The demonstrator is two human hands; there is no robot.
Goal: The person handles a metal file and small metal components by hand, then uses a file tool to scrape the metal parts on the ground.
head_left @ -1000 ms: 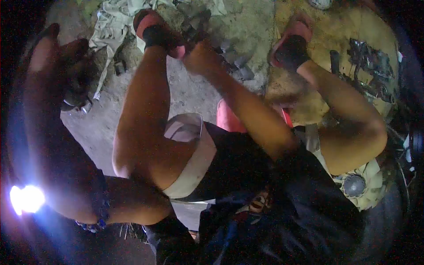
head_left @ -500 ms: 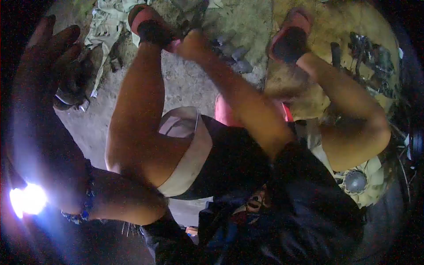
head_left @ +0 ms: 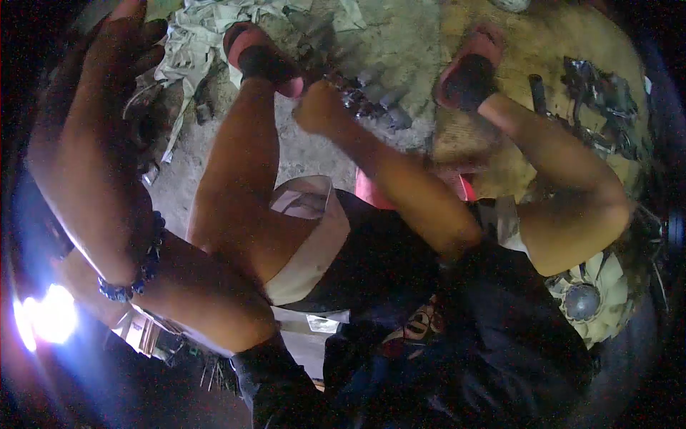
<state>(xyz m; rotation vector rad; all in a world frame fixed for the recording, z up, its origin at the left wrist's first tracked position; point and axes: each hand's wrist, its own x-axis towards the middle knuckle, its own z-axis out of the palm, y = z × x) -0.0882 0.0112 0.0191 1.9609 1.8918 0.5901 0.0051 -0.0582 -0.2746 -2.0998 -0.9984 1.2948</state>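
My left hand (head_left: pixel 96 79) is raised close to the camera at the left, with a dark bracelet (head_left: pixel 132 282) on its wrist. Its fingers reach up past some pale cloth strips (head_left: pixel 189 53) and stand apart, with nothing visible in them. Between my feet, low over the floor, my right hand (head_left: pixel 318 107) looks balled up. Its fingers are turned away, and what they hold, if anything, is hidden. Several small dark metal-looking parts (head_left: pixel 375 100) lie just beside it. A dark blur (head_left: pixel 318 50) above this hand is too unclear to name.
My feet wear red slippers (head_left: pixel 493 39) and dark socks. More dark mechanical parts (head_left: pixel 600 93) lie at the far right on a brownish sheet (head_left: pixel 550 36). A pale finned wheel (head_left: pixel 600 275) sits by my right knee. At the left shines a bright lamp (head_left: pixel 46 318).
My left hand has moved up and to the right, and its forearm now leans more upright. My right hand is slightly lower in view. The camera view has shifted a little.
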